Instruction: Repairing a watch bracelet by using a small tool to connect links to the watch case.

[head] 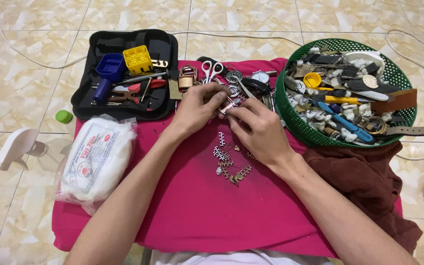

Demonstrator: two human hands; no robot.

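Where the two hands meet above the middle of the pink cloth (pixel 197 206), a small metal watch-band piece (pixel 227 106) is pinched between their fingertips. The left hand (pixel 197 105) closes its grip on the piece from the left, fingers curled narrow around it; the right hand (pixel 258 128) closes on it from the right, thumb and forefinger pressed to the same piece. Just below the hands, loose metal band links (pixel 227 162) lie scattered on the cloth. Behind the hands, near the far edge of the cloth, lie scissors (pixel 211 70) with white handles, a small brass padlock (pixel 187 78) and several watch faces (pixel 248 78). To the far left, a black zip case (pixel 165 49) lies open, holding a blue tool (pixel 108 71), a yellow square block (pixel 138 59) and red-handled pliers (pixel 138 88). A plastic bag of white cotton (pixel 95 159) rests on the cloth's left edge. To the right, a round green basket (pixel 295 122) holds watch parts, straps, cotton tufts and a blue-handled tool (pixel 342 120). A brown cloth (pixel 369 181) lies beneath the basket. The tiled floor (pixel 15 73) surrounds everything.
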